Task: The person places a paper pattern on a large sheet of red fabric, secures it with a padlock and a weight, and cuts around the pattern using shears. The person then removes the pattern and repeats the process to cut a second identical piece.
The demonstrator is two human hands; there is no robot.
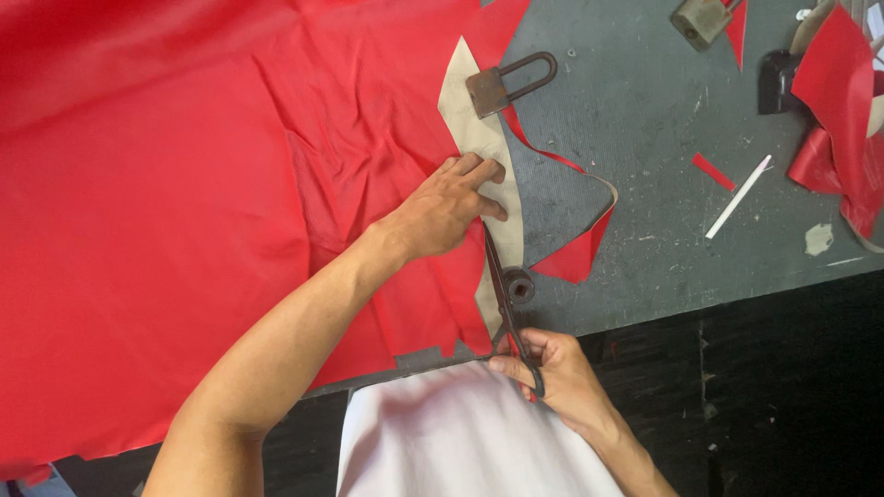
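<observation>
A large sheet of red fabric covers the left of a dark grey table. A beige paper pattern lies along its right edge. My left hand presses flat on the fabric and pattern, fingers spread. Near the table's front edge, my right hand grips the handles of dark metal scissors, whose blades point away from me along the pattern's edge, just below my left fingers. A cut red strip curls off to the right, ending in a red triangle offcut.
A rusty padlock rests on the pattern's top as a weight; another padlock sits at the back. A small round weight lies beside the scissors. A white stick, a red scrap and bunched red fabric lie at right.
</observation>
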